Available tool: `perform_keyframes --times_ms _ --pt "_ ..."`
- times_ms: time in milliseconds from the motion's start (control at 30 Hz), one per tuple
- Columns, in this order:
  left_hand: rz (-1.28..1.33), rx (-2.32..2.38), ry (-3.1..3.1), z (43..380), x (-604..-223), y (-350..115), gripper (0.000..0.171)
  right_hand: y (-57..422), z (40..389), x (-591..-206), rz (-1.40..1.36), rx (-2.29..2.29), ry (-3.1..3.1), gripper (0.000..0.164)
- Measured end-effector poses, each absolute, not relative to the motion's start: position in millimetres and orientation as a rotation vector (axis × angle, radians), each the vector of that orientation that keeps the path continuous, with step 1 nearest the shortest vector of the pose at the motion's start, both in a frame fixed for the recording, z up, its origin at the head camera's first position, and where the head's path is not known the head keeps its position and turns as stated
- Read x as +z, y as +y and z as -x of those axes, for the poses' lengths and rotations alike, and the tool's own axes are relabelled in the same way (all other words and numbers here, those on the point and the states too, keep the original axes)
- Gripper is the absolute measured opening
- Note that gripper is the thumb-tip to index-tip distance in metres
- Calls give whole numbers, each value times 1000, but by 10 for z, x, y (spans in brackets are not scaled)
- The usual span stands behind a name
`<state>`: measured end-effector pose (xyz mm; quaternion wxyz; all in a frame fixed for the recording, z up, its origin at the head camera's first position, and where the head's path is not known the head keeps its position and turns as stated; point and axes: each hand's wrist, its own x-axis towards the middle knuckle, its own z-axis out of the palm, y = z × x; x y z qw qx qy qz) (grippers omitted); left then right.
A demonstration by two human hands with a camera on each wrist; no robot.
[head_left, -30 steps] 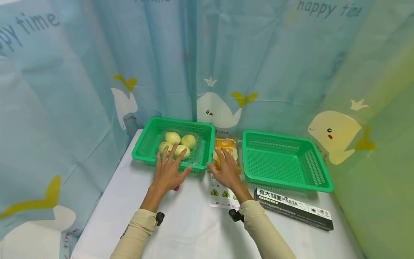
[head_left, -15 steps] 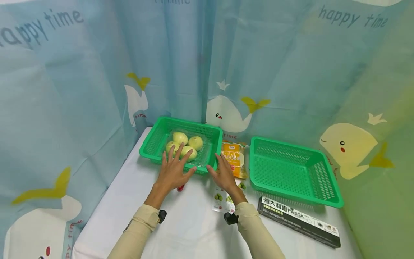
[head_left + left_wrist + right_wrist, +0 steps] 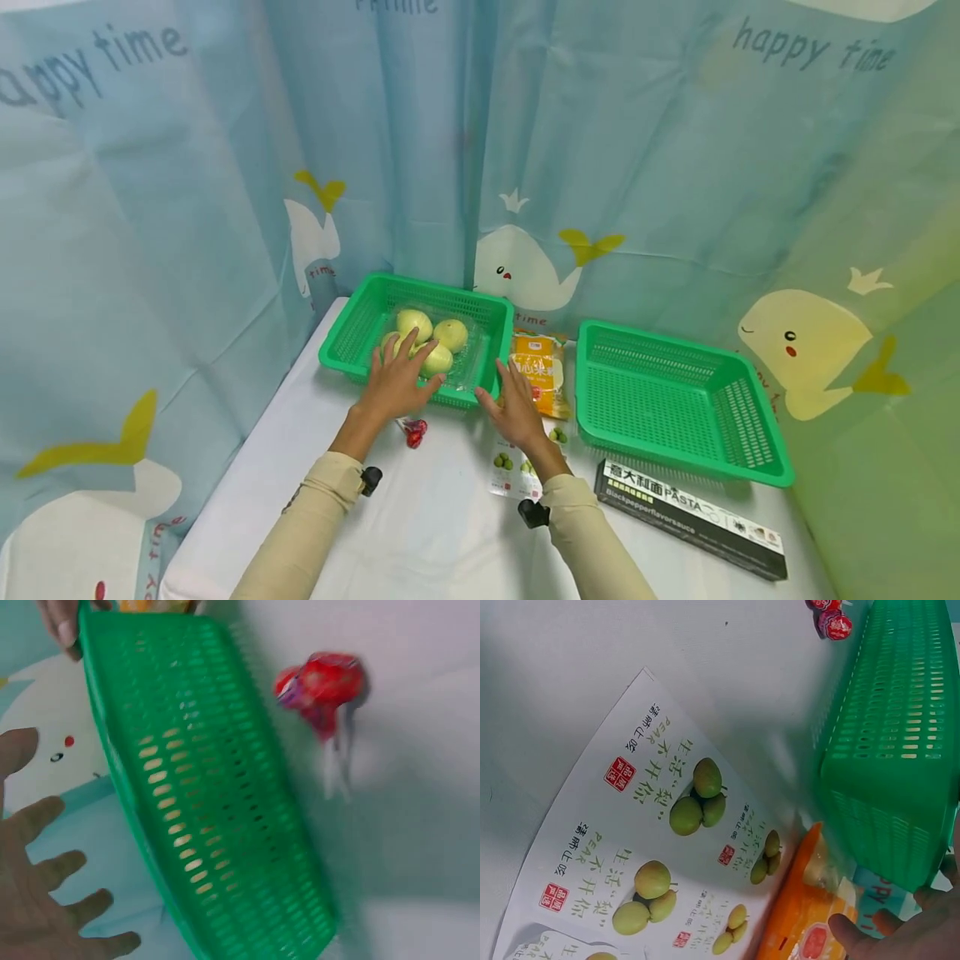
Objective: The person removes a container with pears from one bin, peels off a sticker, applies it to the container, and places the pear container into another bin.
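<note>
My left hand (image 3: 395, 385), fingers spread, hovers over the front rim of the left green basket (image 3: 345, 360). Its fingertips overlap several round, pale yellow-green fruits (image 3: 451, 336), which sit in a clear plastic tray inside the basket. At the basket's front right corner is my right hand (image 3: 517, 410), its fingers extended along the rim. In the left wrist view, the right hand's fingertips (image 3: 67, 631) are right at that corner. Red-wrapped lollipops (image 3: 413, 432) lie on the table just in front of the basket. An orange food bag (image 3: 542, 375) stands right of the right hand.
A second green basket (image 3: 675, 383) with nothing in it stands at the right. In front of it lies a black-and-white pasta box (image 3: 693, 518). A sheet of pear stickers (image 3: 641, 847) lies on the white table under the right wrist. A blue curtain (image 3: 405, 167) hangs behind.
The right hand has moved left, from over the orange bag to the basket's corner. The left hand has shifted slightly, uncovering the lollipops. The head view has also shifted.
</note>
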<state>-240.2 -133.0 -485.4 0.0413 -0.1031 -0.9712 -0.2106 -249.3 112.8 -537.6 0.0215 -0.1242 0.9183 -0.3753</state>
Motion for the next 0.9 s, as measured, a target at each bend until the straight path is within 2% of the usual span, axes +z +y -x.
perform_keyframes --times_ms 167,533,900 --pt "280 -735 -3048 2573 -4764 -1389 65 1134 2480 -5359 381 -1164 2842 77" --pt "239 -983 -3235 3011 -4586 -1569 68 1127 2476 -5382 372 -1141 2828 78" --pt "172 -1035 -3312 3352 -4633 -1758 72 1130 2436 -5381 365 -1211 2809 77"
